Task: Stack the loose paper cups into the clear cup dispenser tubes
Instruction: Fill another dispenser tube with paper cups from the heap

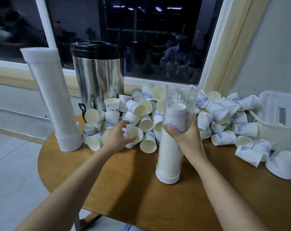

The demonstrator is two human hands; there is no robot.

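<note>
Currently: round wooden bench (124, 189) carries a wide pile of loose cups (146, 124) along its back, with a steel urn (98, 75) behind at left. Full tube (53, 97) stands upright near the left edge. Part-filled tube (169, 155) stands centre, right hand (186, 135) grip closed round its middle. Left hand (118, 139) grip open, fingers spread at a front cup (136, 132).

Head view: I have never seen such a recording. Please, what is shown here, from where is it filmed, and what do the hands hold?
There is no machine: a person wears a camera on the head, looking down at their own bare hands. The right hand grips a clear tube, standing on a wooden table and partly filled with stacked cups. The left hand is open, reaching toward the pile of loose cups. A full tube and a steel urn stand to the left.
</note>
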